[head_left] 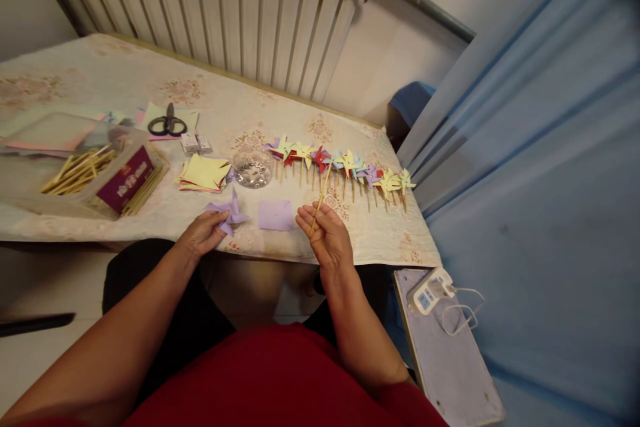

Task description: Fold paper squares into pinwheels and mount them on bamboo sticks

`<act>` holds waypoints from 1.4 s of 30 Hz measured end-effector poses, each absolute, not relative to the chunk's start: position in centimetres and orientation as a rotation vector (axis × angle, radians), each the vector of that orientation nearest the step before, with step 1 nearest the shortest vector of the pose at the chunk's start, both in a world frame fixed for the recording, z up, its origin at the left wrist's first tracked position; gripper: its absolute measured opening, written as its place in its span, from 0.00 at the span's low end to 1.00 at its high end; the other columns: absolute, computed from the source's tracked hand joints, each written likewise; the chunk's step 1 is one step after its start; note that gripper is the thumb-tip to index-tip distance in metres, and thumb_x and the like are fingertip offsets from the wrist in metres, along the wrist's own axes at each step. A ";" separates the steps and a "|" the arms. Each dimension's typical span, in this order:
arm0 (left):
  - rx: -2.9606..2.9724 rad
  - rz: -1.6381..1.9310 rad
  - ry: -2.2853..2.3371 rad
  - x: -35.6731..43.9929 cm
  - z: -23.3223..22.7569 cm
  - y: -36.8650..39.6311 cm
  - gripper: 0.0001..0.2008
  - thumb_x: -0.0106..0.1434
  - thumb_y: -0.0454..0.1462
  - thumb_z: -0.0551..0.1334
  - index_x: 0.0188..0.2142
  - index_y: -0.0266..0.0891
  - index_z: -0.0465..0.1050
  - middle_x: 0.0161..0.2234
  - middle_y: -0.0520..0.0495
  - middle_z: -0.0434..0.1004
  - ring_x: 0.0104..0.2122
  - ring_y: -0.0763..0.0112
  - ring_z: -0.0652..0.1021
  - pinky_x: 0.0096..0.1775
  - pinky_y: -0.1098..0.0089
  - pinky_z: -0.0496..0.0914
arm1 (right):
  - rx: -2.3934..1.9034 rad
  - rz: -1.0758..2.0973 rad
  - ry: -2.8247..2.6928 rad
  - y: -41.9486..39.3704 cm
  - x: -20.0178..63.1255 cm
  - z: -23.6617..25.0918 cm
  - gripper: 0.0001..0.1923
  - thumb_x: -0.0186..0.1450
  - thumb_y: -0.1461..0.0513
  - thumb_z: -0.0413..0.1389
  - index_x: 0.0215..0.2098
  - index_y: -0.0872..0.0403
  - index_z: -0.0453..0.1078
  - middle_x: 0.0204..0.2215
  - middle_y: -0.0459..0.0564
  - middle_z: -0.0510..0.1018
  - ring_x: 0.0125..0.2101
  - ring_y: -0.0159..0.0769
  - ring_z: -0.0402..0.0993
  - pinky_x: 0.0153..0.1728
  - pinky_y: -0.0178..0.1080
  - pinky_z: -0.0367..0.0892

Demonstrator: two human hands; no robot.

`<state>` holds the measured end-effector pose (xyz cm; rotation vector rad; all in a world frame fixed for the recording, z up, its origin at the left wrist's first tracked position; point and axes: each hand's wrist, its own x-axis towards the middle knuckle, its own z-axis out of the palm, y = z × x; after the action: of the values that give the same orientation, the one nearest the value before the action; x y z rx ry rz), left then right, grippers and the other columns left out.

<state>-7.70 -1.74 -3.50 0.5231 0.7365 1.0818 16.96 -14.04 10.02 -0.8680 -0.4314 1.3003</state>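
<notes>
Wooden sticks (80,170) in clear tray (150,177), pins bowl (253,169)

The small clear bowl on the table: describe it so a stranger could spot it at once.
Start at the table with the floral cloth, in front of the radiator. Near its middle, between the stack of yellow paper squares and the row of finished pinwheels, sits the bowl. It alone is round, transparent and full of small silvery bits.
</notes>
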 end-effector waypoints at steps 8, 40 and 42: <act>0.588 1.059 0.784 -7.8 -3.7 -1.6 0.09 0.48 0.29 0.72 0.31 0.35 0.80 0.31 0.46 0.82 0.29 0.71 0.80 0.39 0.73 0.76 | -0.887 1.283 -0.436 -14.1 17.3 9.7 0.15 0.56 0.63 0.66 0.35 0.53 0.64 0.35 0.53 0.83 0.41 0.43 0.82 0.54 0.53 0.72; 0.558 1.050 0.789 -7.6 -2.6 -2.0 0.07 0.47 0.28 0.72 0.27 0.33 0.78 0.25 0.47 0.79 0.26 0.71 0.78 0.33 0.75 0.76 | -2.525 -0.046 -1.738 -12.3 26.3 -0.5 0.12 0.67 0.67 0.49 0.43 0.60 0.73 0.42 0.61 0.76 0.45 0.46 0.68 0.43 0.41 0.59; 0.543 1.043 0.780 -7.7 -2.9 -1.9 0.07 0.47 0.28 0.72 0.28 0.32 0.78 0.26 0.45 0.80 0.27 0.70 0.79 0.33 0.74 0.77 | -2.505 -0.102 -1.767 -11.5 25.7 -1.0 0.13 0.68 0.67 0.48 0.44 0.60 0.73 0.43 0.62 0.75 0.46 0.46 0.66 0.44 0.42 0.58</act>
<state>-7.73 -1.91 -2.92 0.5429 0.7799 1.0432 25.75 -11.46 -1.02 -2.5046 -1.7670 -0.1017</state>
